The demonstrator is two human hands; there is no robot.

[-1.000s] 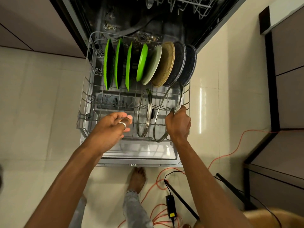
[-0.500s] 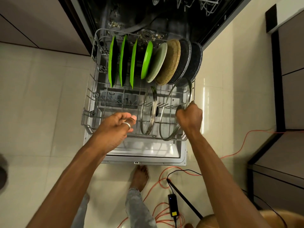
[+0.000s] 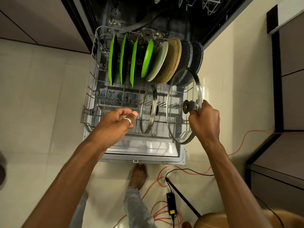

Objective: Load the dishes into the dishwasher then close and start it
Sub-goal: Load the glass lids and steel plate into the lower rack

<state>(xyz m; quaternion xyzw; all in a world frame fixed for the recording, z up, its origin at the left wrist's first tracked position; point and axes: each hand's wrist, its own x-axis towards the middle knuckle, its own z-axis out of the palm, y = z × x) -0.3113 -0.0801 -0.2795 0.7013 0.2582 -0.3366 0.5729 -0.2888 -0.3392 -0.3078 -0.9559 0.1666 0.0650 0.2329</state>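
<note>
Lid [image 3: 186, 105], large and glass, is gripped at its 3 o'clock rim by the right hand [image 3: 204, 122], at the rack's [image 3: 87, 97] 3 o'clock side. Whether anything is pinched by the curled left hand [image 3: 115, 124] cannot be told.

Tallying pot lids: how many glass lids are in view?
2. The small lid stands upright in the rack; the large lid is gripped by the right hand at the rack's right edge.
</note>
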